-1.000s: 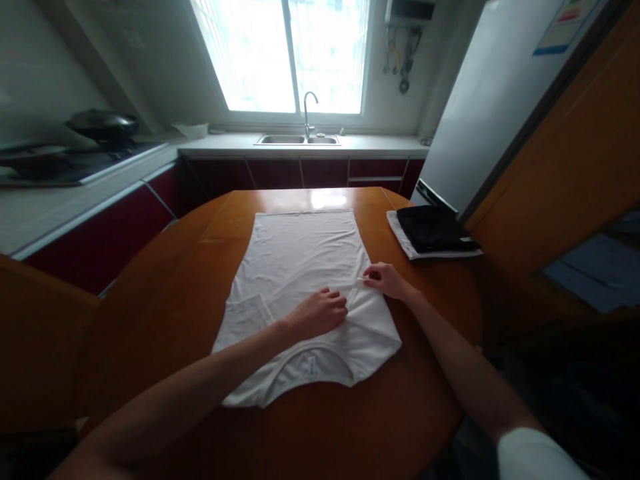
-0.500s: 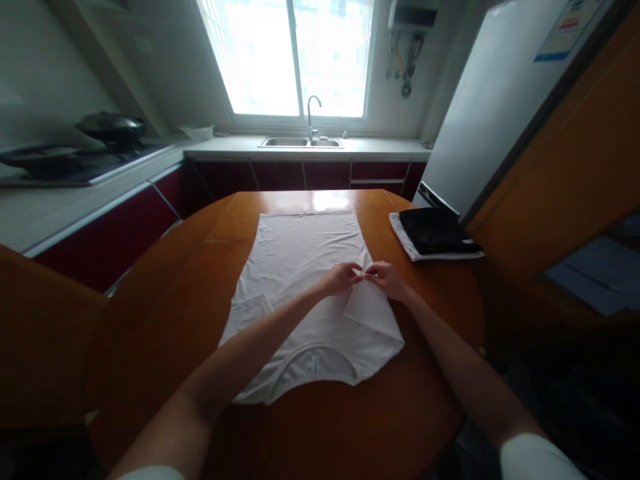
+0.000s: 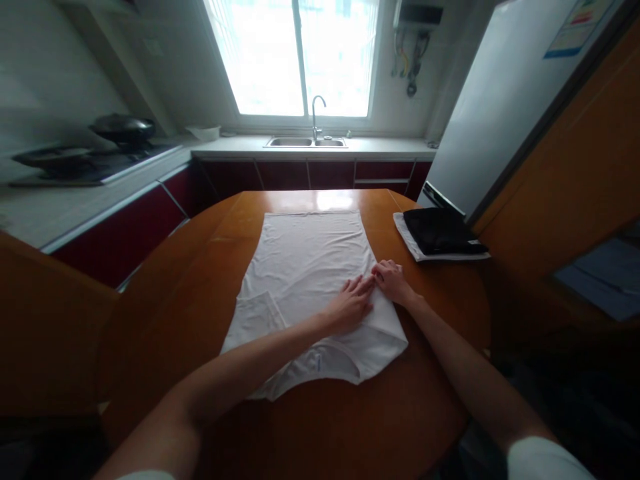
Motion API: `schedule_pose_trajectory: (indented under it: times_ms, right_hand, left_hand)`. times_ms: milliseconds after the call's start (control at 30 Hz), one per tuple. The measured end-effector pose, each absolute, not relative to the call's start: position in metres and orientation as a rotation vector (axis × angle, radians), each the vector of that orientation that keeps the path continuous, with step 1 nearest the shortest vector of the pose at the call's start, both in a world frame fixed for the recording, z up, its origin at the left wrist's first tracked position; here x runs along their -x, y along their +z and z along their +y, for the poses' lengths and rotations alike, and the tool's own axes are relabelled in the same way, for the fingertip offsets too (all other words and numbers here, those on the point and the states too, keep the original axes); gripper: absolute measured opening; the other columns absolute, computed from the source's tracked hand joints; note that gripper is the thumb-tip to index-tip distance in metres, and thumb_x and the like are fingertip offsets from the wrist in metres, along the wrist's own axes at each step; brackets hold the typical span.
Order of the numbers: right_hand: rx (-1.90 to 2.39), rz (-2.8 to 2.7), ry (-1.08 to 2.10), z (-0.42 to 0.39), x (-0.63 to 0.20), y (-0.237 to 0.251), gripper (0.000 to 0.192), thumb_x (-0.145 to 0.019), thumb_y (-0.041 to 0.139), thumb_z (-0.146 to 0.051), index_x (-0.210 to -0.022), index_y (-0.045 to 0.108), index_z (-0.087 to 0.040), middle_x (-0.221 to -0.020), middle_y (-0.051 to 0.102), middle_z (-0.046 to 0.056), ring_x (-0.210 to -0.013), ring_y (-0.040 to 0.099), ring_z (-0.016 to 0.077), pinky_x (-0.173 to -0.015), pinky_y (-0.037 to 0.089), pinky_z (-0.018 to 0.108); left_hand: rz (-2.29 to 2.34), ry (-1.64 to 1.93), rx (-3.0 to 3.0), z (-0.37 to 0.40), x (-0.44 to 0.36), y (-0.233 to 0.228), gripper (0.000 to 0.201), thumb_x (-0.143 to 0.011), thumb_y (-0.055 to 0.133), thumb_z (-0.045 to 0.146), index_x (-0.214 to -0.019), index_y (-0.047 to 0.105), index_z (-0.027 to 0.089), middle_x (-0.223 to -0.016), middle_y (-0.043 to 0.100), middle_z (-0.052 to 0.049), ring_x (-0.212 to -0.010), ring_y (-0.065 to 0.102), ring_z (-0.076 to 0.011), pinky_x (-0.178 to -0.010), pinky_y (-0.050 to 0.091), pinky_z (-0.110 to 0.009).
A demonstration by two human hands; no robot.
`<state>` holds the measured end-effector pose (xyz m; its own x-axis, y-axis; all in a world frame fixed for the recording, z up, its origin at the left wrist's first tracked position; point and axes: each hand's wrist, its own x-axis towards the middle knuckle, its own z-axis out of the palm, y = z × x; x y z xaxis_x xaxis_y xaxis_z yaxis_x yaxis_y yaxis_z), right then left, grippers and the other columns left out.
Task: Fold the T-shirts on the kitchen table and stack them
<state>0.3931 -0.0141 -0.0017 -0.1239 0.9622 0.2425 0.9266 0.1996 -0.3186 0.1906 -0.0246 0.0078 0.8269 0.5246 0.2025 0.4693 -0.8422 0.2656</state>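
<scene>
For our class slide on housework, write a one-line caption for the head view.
Both hands, left hand and right hand, press a folded sleeve flat on a white T-shirt on a round wooden table.

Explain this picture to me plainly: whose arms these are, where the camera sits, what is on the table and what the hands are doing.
No machine here: a person works with two bare hands, and the camera sits on their head, looking forward and down. That is why both arms reach in from the bottom edge. A white T-shirt lies spread flat on a round wooden table, its sleeves folded inward. The left hand lies flat, palm down, on the folded right sleeve. The right hand rests beside it at the shirt's right edge, fingers curled on the cloth. To the right lies a folded black garment on a white one. Behind are a sink and window.
</scene>
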Motion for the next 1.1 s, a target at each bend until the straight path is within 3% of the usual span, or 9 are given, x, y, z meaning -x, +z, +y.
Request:
schedule_pose_trajectory:
  times_ms: [100, 233, 467, 600, 767, 1100]
  right_hand:
    - [1.743, -2.031, 0.138, -0.016, -0.395, 0.000, 0.024, -0.099, 0.045, -0.025, -0.102, 0.069, -0.023, -0.110, 0.068, 0.008, -0.107, 0.056, 0.0245, -0.095, 0.037, 0.041]
    - [1.675, -1.917, 0.078, -0.025, -0.386, 0.006, 0.040, -0.098, 0.035, -0.017, -0.124, 0.065, -0.018, -0.130, 0.064, 0.013, -0.123, 0.054, 0.0240, -0.107, 0.036, 0.041]
    - [1.838, -2.035, 0.074, -0.048, -0.338, -0.005, 0.058, -0.099, 0.031, -0.028, -0.152, 0.038, -0.004, -0.160, 0.034, 0.021, -0.151, 0.025, 0.0303, -0.122, 0.021, 0.050]
    - [1.937, -2.112, 0.081, -0.059, -0.324, -0.019, 0.068, -0.100, 0.034, -0.042, -0.153, 0.032, 0.000, -0.163, 0.026, 0.024, -0.153, 0.017, 0.0332, -0.123, 0.015, 0.053]
    - [1.963, -2.188, 0.083, -0.065, -0.322, -0.022, 0.069, -0.100, 0.036, -0.048, -0.155, 0.033, -0.006, -0.164, 0.026, 0.021, -0.154, 0.018, 0.0305, -0.124, 0.010, 0.051]
    - [1.968, -2.176, 0.074, -0.067, -0.318, -0.015, 0.066, -0.100, 0.037, -0.044, -0.153, 0.037, -0.005, -0.163, 0.028, 0.021, -0.153, 0.020, 0.0301, -0.123, 0.012, 0.052]
  left_hand:
    - [0.843, 0.462, -2.767, -0.019, -0.173, 0.016, 0.058, -0.104, 0.040, 0.041, -0.156, 0.030, 0.019, -0.166, 0.023, -0.013, -0.155, 0.014, -0.0275, -0.123, 0.022, -0.051]
    - [1.078, 0.592, -2.656, -0.004, -0.120, 0.044, 0.050, -0.105, 0.033, 0.034, -0.152, 0.040, 0.018, -0.165, 0.028, -0.014, -0.154, 0.019, -0.0265, -0.122, 0.025, -0.051]
    - [1.492, 0.563, -2.492, -0.006, 0.004, 0.042, 0.053, -0.097, 0.033, 0.018, -0.147, 0.047, 0.012, -0.159, 0.039, -0.015, -0.150, 0.030, -0.0258, -0.123, 0.027, -0.049]
    - [1.565, 0.461, -2.481, -0.022, 0.033, 0.018, 0.052, -0.100, 0.034, 0.029, -0.148, 0.047, 0.011, -0.157, 0.041, -0.016, -0.149, 0.034, -0.0268, -0.121, 0.029, -0.049]
    - [1.654, 0.266, -2.553, -0.034, 0.034, 0.000, 0.063, -0.103, 0.035, 0.048, -0.154, 0.037, 0.011, -0.163, 0.030, -0.018, -0.153, 0.023, -0.0309, -0.123, 0.019, -0.055]
    - [1.671, 0.278, -2.680, -0.038, 0.036, 0.002, 0.062, -0.103, 0.036, 0.051, -0.156, 0.037, 0.019, -0.164, 0.028, -0.014, -0.153, 0.021, -0.0319, -0.121, 0.021, -0.056]
